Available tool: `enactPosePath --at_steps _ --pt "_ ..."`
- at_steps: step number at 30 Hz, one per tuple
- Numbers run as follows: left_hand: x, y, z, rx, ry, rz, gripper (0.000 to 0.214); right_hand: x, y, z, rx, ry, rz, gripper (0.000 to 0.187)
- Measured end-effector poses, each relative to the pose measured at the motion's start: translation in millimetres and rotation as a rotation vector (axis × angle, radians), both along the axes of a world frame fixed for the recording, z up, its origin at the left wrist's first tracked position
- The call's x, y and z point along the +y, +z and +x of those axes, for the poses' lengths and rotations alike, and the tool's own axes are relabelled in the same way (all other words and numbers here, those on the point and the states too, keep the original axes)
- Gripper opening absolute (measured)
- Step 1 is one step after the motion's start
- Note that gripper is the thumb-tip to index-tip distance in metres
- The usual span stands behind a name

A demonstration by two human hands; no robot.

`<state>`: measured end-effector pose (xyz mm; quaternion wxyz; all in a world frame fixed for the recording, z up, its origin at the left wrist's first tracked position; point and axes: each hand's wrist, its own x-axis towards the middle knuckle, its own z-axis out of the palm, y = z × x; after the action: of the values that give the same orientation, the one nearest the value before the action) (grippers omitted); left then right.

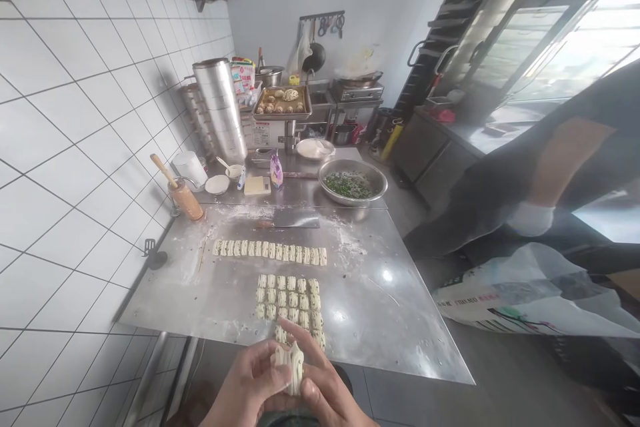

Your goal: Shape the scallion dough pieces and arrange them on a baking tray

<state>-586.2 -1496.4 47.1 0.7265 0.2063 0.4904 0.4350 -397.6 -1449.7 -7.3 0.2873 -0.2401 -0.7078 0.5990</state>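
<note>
Between my hands, at the near edge of the table, is a piece of layered dough (294, 365) with dark green flecks. My left hand (253, 380) pinches it from the left, thumb across its front. On the other side my right hand (323, 377) holds it with thumb and fingers, the index finger stretched forward over the table. Just beyond lie rows of small cut dough pieces (282, 298), the nearest partly hidden by my hands. Farther off runs a long line of sliced dough strips (270, 251). A cleaver (297, 218) rests flat behind that line.
A steel bowl of chopped greens (353, 182) stands at the table's far right. Rolling pin (187, 201), kitchen scale (257, 186) and small bowl (217, 185) sit at the back left. At right, a person's arm (570, 160) is near a large plastic bag (540, 293). A tiled wall borders the left.
</note>
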Motion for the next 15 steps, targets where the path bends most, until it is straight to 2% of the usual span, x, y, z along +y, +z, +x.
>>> enactPosePath --at_steps 4,7,11,15 --pt "1.3 -25.8 -1.8 0.119 -0.025 0.082 0.047 -5.5 -13.6 -16.3 0.028 -0.155 -0.344 0.039" --pt "3.7 -55.5 -7.1 0.203 0.024 0.1 0.045 -2.5 -24.2 -20.1 0.011 -0.258 -0.583 0.039" --pt "8.3 -111.1 -29.1 0.333 0.122 0.034 0.046 4.3 -37.3 -8.1 -0.091 -0.429 -0.682 0.052" --pt "15.6 -174.5 -60.1 0.716 0.169 -0.119 0.049 9.1 -52.3 10.1 -0.124 -0.643 -0.845 0.055"
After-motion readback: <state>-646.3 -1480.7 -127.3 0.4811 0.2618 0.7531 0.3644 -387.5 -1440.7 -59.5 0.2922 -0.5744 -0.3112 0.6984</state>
